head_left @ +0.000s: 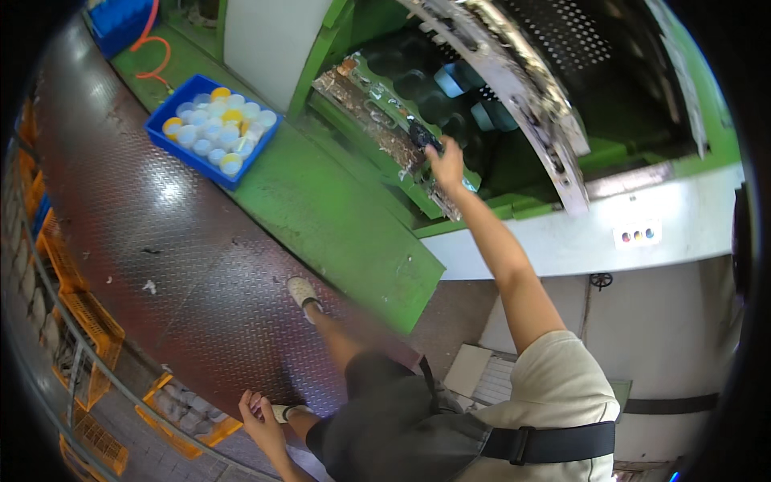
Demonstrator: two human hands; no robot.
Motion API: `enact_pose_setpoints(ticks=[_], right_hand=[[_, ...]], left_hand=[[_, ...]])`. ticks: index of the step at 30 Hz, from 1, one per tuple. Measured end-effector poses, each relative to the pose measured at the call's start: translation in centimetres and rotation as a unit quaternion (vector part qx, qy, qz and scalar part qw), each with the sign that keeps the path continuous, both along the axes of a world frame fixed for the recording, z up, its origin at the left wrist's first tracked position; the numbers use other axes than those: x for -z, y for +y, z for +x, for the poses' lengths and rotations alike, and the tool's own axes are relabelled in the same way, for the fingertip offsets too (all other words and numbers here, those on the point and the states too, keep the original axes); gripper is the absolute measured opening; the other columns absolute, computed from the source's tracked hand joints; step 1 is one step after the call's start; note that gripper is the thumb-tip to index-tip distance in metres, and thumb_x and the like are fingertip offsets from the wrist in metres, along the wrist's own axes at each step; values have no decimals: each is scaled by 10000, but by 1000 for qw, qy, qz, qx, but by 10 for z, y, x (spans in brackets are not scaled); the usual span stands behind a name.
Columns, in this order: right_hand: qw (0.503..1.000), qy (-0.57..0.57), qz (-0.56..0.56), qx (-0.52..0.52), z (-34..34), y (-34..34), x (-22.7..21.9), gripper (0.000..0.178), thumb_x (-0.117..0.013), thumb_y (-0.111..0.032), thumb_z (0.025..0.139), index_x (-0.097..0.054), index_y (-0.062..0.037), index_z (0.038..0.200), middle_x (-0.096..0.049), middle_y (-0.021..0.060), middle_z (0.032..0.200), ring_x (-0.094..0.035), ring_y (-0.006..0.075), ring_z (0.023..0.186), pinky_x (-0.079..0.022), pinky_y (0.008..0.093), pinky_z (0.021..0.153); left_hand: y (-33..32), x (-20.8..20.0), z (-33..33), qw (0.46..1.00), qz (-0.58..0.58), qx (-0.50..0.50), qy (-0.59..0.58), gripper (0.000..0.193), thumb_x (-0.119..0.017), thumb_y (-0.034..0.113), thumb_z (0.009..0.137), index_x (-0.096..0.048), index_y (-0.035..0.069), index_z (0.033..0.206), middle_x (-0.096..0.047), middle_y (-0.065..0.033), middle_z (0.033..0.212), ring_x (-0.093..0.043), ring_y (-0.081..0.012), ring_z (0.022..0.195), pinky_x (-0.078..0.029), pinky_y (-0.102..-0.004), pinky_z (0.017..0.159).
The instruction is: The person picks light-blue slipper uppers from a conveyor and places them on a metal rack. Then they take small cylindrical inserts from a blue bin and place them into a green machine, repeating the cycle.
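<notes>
My right hand (pixel 448 165) reaches to the edge of a green machine opening, its fingers closed round a small black hand-held tool (pixel 422 135). I cannot make out exactly what kind of tool it is. Below it runs a worn ledge (pixel 365 108) crusted with pale scraps. Inside the opening, dark rounded moulds (pixel 414 84) sit in rows, and light-blue cup-like pieces (pixel 458 78) show among them. Low by my leg hangs my left hand (pixel 261 426), empty, its fingers loosely bent and apart.
A blue crate (pixel 193 165) of white and yellow round pieces stands on the green platform (pixel 321 217). An orange hose (pixel 165 52) coils behind it. Patterned metal flooring (pixel 193 265) lies underfoot. Along the left, a railing (pixel 120 386) borders orange crates (pixel 84 321). A curved metal frame (pixel 530 104) overhangs the opening.
</notes>
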State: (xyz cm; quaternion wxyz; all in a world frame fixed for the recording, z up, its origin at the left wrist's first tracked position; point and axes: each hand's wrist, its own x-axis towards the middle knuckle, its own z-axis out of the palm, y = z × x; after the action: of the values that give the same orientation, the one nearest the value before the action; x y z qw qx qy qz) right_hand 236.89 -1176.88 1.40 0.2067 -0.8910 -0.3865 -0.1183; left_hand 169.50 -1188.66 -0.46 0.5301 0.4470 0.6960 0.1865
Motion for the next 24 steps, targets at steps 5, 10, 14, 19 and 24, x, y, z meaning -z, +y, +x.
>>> enact_pose_setpoints(ticks=[5,10,14,19,24], right_hand=[[974,-124,-125,139,142,126,-2,711,-709,-388,860,-421,-162,1470,-492,124,1473,-400,336,1397,-345,565,1100],[954,-207,-115,184,221,168,4,642,-726,-376,830,-515,-171,1400,-527,104,1441,-418,313,1386,-341,557,1097],[952,-248,-134,115,199,164,-12,474,-741,-339,786,-662,-120,1198,-617,104,1309,-491,322,1286,-377,512,1022],[987,-136,33,-82,37,103,-37,416,-744,-252,743,-661,-82,1114,-633,122,1110,-529,337,1157,-362,484,1015],[955,-85,-19,-285,-104,30,-59,417,-779,-127,680,-663,-95,1079,-629,82,1036,-564,296,1078,-314,508,1096]], left_hand=[[8,51,102,994,-41,92,-46,419,-636,76,925,-545,-48,1315,-694,-195,1121,-684,-293,977,-535,-392,885],[24,86,123,985,-64,163,-3,380,-668,70,919,-560,-52,1262,-699,-152,948,-676,-230,874,-538,-352,807],[69,108,127,991,-85,102,-19,362,-656,81,932,-569,-48,1258,-697,-164,1023,-679,-222,935,-539,-351,826],[105,97,211,986,-16,89,-143,390,-689,155,927,-604,-11,1270,-682,-161,1160,-657,-255,1056,-520,-370,895],[163,49,342,902,-35,142,-407,528,-666,204,986,-470,-33,1414,-572,-164,1369,-544,-260,1285,-451,-388,1060]])
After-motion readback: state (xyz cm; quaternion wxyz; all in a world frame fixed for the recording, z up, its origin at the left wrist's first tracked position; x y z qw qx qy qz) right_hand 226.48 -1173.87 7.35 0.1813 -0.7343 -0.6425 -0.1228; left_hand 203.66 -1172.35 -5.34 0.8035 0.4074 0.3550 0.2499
